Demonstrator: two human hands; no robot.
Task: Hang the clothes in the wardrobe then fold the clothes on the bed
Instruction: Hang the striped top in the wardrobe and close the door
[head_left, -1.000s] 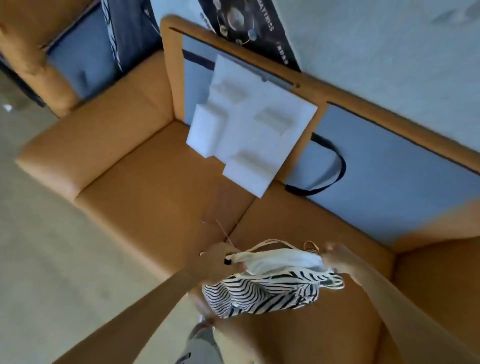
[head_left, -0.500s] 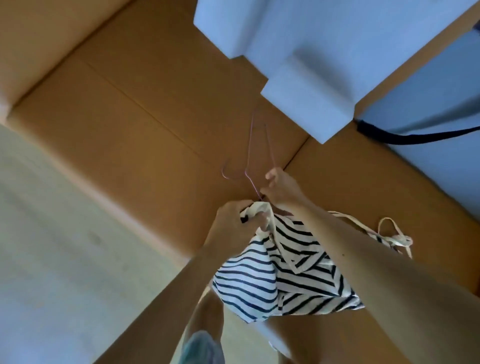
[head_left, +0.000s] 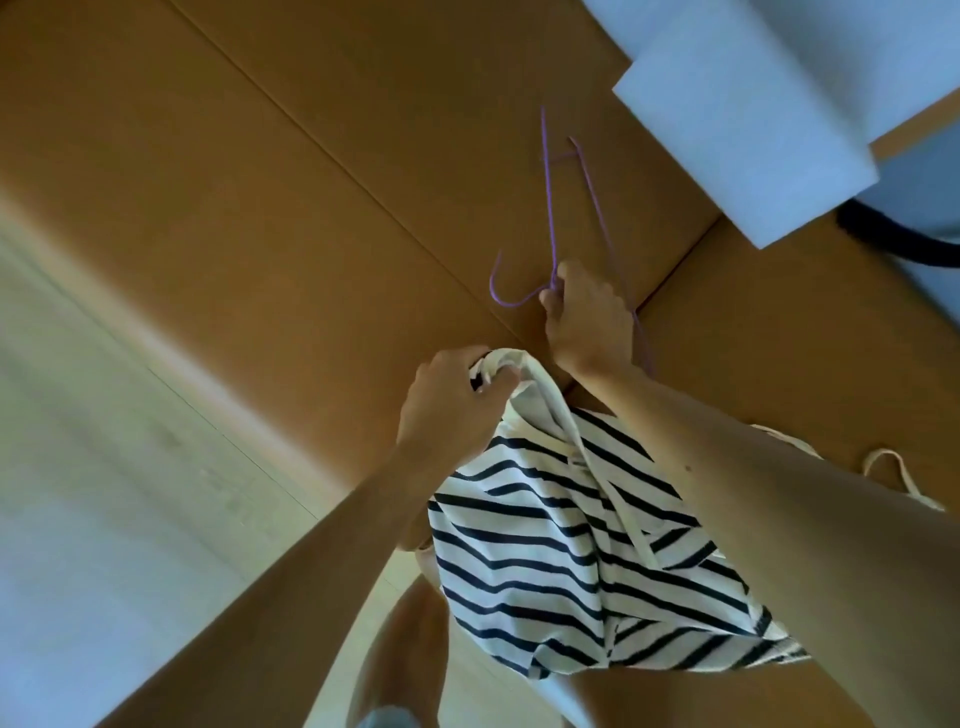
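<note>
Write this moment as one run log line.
left hand: grips striped garment | right hand: holds purple hanger | below: tan sofa | garment: not on hanger

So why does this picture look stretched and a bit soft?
Head view: the wide-angle lens curves the tan cushion and stretches the forearms; light is soft, no glare; the purple wire hanger and striped top are fairly sharp, the pale floor washed out.

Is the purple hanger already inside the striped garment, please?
No, the right hand holds the hanger outside the striped garment, which the left hand grips.
</note>
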